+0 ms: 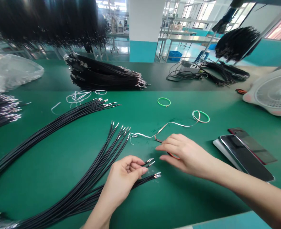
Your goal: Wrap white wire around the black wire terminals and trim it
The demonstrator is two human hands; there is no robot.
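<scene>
Left hand: the left hand (123,175) is closed in a narrow pinch; a few black wires (144,164) are held between thumb and fingertips, their metal ends showing just past the fingers.
Right hand: the right hand (185,152) is laid low on the green table (190,197), fingers stretched loosely; whether anything is gripped cannot be told.
Under the right hand: an orange loop (172,155) is partly covered by the palm and thumb.
Beyond the right fingertips: a pale twist-tie strip (169,124) is seen running away from the fingers to a green-and-white ring (201,116).
Below the left fingertips: a second small bunch (152,176) is laid flat on the table, just beside the held wires.
Ahead of the left hand: a fanned bundle (107,149) is spread out, tips pointing away.
Outside the right forearm: two phones (245,156) are stacked close by.
Far beyond both hands: a stacked wire pile (102,74) is laid well apart.
</scene>
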